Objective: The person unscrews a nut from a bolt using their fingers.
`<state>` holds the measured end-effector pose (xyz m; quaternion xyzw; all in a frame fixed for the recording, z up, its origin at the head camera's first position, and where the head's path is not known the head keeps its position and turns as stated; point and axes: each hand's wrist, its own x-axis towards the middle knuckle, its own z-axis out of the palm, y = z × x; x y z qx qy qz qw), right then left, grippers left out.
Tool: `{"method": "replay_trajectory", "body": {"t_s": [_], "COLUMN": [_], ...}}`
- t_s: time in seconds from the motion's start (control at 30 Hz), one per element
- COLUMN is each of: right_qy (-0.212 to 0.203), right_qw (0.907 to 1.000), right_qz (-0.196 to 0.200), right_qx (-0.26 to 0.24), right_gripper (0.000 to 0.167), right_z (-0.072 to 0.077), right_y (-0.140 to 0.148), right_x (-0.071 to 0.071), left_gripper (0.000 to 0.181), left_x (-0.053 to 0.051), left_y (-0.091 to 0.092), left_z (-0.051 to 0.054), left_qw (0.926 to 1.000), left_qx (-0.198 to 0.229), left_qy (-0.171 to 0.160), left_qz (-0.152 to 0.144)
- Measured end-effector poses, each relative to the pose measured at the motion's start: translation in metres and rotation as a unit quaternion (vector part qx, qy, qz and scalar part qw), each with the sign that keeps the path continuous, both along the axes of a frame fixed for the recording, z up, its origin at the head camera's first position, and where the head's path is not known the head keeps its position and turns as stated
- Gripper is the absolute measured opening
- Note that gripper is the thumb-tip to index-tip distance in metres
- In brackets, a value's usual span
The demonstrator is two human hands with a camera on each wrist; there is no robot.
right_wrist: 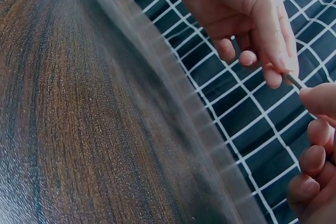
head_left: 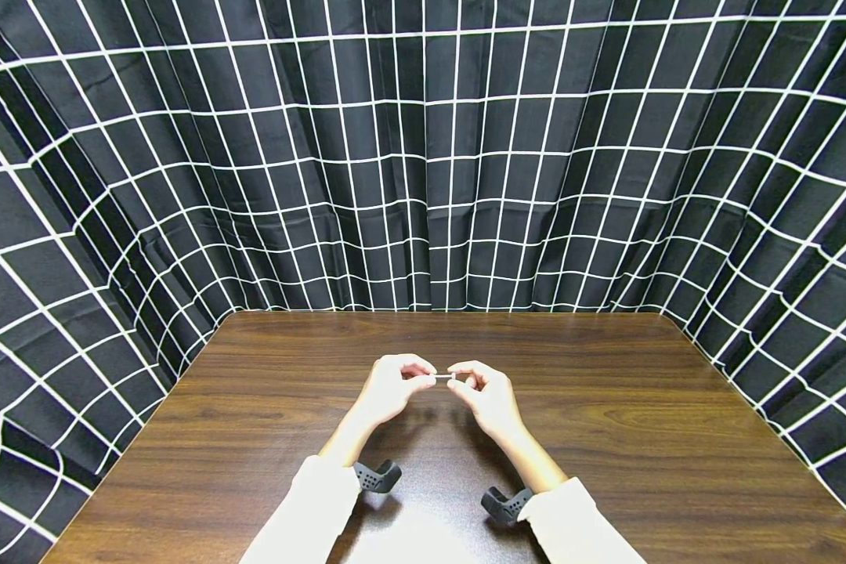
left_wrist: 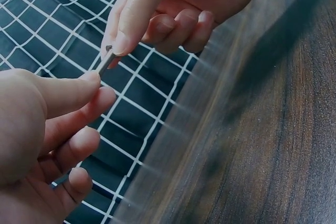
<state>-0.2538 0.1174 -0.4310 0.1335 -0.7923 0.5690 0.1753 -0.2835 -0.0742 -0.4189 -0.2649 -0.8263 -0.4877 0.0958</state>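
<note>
A short, thin metal rod (head_left: 444,377) is held level between both hands, above the table. My left hand (head_left: 389,388) pinches one end between thumb and fingers. The other end is pinched by my right hand (head_left: 492,398). Seen in the left wrist view, the rod (left_wrist: 106,63) is grey, and a darker, wider end shows at the right thumb. A short bare stretch of the rod (right_wrist: 295,81) appears between the fingertips in the right wrist view. Its ends are covered by the fingers, so I cannot tell its exact kind.
The brown wood-grain table (head_left: 289,352) lies beneath the hands. Black curtains (head_left: 437,172) with a white grid surround its back and sides. Each wrist wears a dark mount, one on the left (head_left: 378,476) and one on the right (head_left: 505,505), below white sleeves.
</note>
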Motion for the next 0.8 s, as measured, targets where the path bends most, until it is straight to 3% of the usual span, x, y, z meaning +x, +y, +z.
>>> {"method": "replay_trajectory", "body": {"t_s": [0.23, 0.5, 0.8], "right_qy": [0.020, -0.009, -0.022], "right_qw": [0.9997, 0.9999, 0.9996], "right_qz": [0.012, -0.009, -0.018], "right_qx": [-0.001, 0.003, 0.002], "right_gripper": [0.021, 0.007, 0.005], "right_z": [-0.0038, -0.0021, -0.0015], "right_y": [0.0017, 0.0011, 0.0016], "right_x": [-0.0018, -0.0015, -0.0017], "left_gripper": [0.006, 0.006, 0.006], "left_x": [0.0003, 0.0013, 0.0009], "left_y": [0.0000, 0.0009, 0.0007], "left_z": [-0.0001, 0.0006, 0.0009], "left_qw": [1.0000, 1.0000, 0.9999], "left_qx": [0.001, -0.003, -0.010], "left_qy": [0.003, 0.000, 0.001], "left_qz": [-0.001, 0.002, 0.004]}}
